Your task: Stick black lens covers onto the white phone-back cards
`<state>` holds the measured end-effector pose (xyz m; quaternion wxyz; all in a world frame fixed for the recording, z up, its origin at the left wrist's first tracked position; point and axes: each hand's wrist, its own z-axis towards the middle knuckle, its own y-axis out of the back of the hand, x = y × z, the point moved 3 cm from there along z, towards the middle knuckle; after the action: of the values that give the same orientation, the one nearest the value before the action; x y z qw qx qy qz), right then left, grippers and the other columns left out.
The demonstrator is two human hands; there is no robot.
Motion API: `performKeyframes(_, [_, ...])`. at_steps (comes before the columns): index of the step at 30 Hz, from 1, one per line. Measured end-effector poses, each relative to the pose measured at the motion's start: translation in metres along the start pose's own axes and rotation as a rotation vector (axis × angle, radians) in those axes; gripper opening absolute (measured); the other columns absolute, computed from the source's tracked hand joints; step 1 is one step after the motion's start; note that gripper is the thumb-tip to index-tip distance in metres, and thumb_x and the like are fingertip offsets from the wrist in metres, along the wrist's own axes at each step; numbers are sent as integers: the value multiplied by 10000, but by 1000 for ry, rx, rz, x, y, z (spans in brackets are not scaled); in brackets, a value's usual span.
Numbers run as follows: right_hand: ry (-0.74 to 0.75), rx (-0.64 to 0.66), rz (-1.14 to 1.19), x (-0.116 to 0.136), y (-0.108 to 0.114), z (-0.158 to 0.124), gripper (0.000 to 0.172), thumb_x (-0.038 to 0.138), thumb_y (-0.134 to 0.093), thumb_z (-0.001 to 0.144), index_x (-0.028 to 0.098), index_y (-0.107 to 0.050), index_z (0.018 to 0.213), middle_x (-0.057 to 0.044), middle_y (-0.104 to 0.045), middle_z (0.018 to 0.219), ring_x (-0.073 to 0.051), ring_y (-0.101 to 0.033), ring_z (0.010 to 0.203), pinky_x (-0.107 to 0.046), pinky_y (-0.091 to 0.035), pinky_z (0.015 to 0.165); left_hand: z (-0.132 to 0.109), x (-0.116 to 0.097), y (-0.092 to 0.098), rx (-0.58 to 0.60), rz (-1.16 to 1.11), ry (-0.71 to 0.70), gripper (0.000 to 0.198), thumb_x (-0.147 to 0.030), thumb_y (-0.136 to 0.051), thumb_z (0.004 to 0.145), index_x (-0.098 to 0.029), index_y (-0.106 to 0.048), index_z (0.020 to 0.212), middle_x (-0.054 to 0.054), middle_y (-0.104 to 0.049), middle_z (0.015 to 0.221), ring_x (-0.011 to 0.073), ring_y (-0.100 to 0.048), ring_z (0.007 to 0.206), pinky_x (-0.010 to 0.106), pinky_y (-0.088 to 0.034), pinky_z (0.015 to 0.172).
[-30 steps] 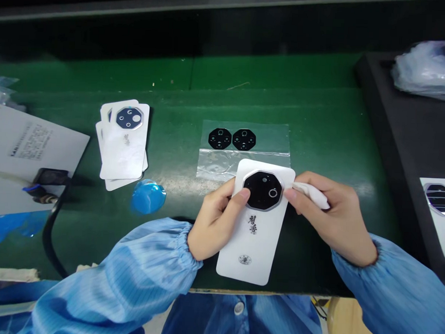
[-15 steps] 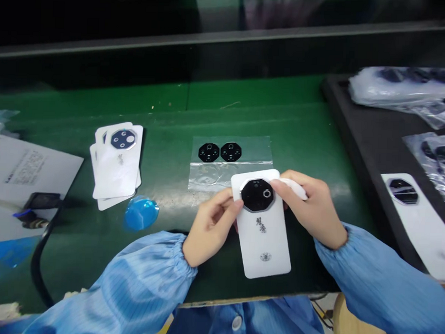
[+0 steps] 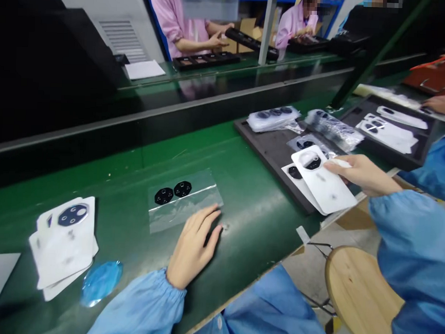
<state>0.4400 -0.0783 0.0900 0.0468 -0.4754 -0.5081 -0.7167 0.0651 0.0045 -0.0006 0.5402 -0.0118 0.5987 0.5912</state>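
Observation:
My right hand (image 3: 361, 174) is shut on the long edge of a white card (image 3: 326, 185), with a white cloth (image 3: 341, 163) pinched under its fingers. The card carries a black octagonal camera lens piece (image 3: 312, 163) under a glossy film and hangs over a black tray. My left hand (image 3: 194, 246) lies on the green conveyor belt (image 3: 257, 202), holding nothing. Just beyond its fingertips is a clear plastic sheet (image 3: 182, 217) bearing two black octagonal lens pieces (image 3: 173, 191).
A stack of white cards (image 3: 64, 244) and a blue film disc (image 3: 101, 283) lie on the belt at left. Black trays (image 3: 270, 139) hold bagged parts and cards. A co-worker's hand (image 3: 443, 104) reaches in at right. A wooden stool (image 3: 360, 293) stands below.
My view has swung up and right. My left hand has let go of the card and lies on the belt. My right hand has carried the card right, over the black tray.

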Motion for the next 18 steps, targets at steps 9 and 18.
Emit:
performKeyframes(9, [66, 175, -170, -24, -13, 20, 331, 411, -668, 802, 124, -644, 638, 31, -538, 530, -59, -447, 482, -231, -279, 481, 27, 20, -9, 26, 469, -31, 447, -367, -413, 981, -161, -483, 1372, 158, -441, 1482, 338, -406, 1357, 548, -324, 1106])
performKeyframes(18, [316, 48, -324, 22, -25, 8, 247, 443, -715, 740, 199, -682, 752, -90, -629, 661, -197, -518, 592, -341, -320, 568, 29, 7, 10, -136, 464, 38, 349, -358, -453, 969, -214, -577, 1262, 85, -488, 1449, 237, -421, 1348, 408, -308, 1138])
